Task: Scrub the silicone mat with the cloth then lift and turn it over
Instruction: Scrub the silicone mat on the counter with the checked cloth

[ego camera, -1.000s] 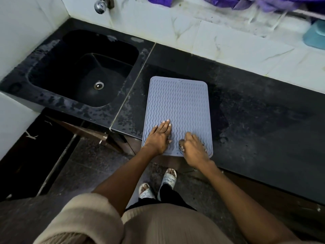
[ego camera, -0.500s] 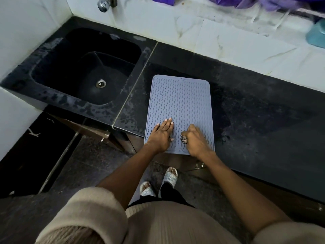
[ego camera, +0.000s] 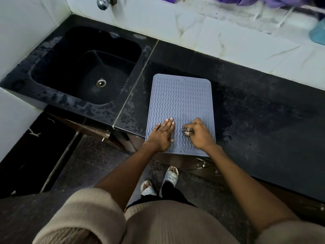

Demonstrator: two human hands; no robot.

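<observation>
A grey-blue silicone mat with wavy ridges lies flat on the black countertop, its near edge overhanging the counter's front. My left hand presses flat on the mat's near left part, fingers together. My right hand is curled on the near right part, gripping a small dark patterned cloth that peeks out under the fingers and touches the mat.
A black sink with a metal drain sits left of the mat, a tap above it. White tiled wall runs behind. A teal object is at the far right. My slippered feet stand on dark floor below.
My right hand with the cloth has slid a little away from me and leftward over the mat's near part. The left hand stays pressed in place.
</observation>
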